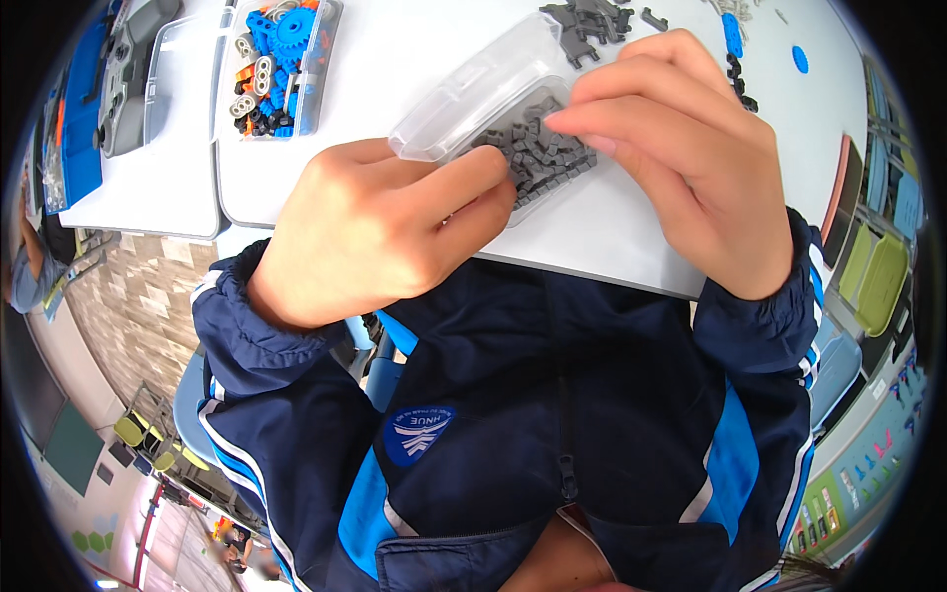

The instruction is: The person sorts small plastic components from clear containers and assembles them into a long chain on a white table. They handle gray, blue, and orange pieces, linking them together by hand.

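Observation:
My left hand (390,227) grips the near left side of a small clear plastic box (518,217), its fingers curled in at the edge. Small dark grey plastic building pieces (541,163) fill the box's bottom. The box's clear lid (478,89) stands raised along the far left side. My right hand (691,148) reaches over the box from the right. Its thumb and forefinger are pinched together just above the grey pieces; whatever lies between the fingertips is too small or hidden to make out.
Loose dark grey pieces (587,30) lie on the white table (395,44) beyond the box. A second clear box (326,59) with blue, orange and grey parts stands at the far left, near a grey controller (133,79). A blue oval piece (800,59) lies far right.

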Demonstrator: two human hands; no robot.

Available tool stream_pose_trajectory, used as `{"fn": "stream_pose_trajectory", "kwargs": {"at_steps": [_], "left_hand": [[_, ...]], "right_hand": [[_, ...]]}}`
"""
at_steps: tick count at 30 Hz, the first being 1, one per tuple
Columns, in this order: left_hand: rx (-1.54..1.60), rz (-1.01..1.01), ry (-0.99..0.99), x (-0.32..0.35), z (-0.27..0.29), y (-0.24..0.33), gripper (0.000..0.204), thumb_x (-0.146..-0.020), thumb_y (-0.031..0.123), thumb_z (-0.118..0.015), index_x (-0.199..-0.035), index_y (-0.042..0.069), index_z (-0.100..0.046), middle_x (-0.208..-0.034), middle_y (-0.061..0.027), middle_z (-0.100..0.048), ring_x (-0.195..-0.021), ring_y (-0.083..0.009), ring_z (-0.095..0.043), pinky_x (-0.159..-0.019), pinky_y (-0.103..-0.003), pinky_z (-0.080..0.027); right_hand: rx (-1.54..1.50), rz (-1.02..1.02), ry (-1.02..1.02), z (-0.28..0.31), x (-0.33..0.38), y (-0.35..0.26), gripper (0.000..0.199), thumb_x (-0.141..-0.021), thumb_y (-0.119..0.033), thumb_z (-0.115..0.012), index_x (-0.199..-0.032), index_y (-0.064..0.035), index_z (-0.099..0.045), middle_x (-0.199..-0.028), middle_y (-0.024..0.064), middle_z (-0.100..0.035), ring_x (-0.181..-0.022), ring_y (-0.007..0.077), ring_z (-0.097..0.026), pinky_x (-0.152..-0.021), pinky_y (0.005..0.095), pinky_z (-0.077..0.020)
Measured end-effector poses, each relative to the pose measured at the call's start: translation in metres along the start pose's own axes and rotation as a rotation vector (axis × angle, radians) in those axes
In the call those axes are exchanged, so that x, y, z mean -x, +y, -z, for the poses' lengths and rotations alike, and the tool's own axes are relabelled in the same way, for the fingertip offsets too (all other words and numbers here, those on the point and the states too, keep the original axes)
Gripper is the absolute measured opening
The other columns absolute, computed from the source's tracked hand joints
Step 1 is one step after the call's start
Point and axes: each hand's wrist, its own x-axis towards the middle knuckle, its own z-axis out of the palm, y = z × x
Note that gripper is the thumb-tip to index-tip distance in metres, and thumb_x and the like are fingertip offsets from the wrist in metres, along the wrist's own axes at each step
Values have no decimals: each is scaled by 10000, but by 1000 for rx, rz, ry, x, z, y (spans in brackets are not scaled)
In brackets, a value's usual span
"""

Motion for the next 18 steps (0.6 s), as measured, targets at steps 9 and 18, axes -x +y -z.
{"fn": "stream_pose_trajectory", "kwargs": {"at_steps": [9,18], "left_hand": [[-52,36,45,3,-2,3,266,-739,77,-735,-1004,70,-766,-1082,-46,-704,-633,-111,-656,-532,-265,-494],[-39,28,13,5,0,1,282,-740,70,-728,-1019,60,-765,-1070,-53,-706,-682,-127,-692,-539,-267,-498]], "right_hand": [[96,-128,68,5,-5,-8,180,-762,-59,-829,-924,-51,-749,-936,73,-682,-927,250,-610,-818,338,-488],[233,-6,-43,9,-4,-15,219,-749,-155,-841,-935,-79,-757,-1254,101,-656,-1141,311,-557,-927,409,-476]]}}
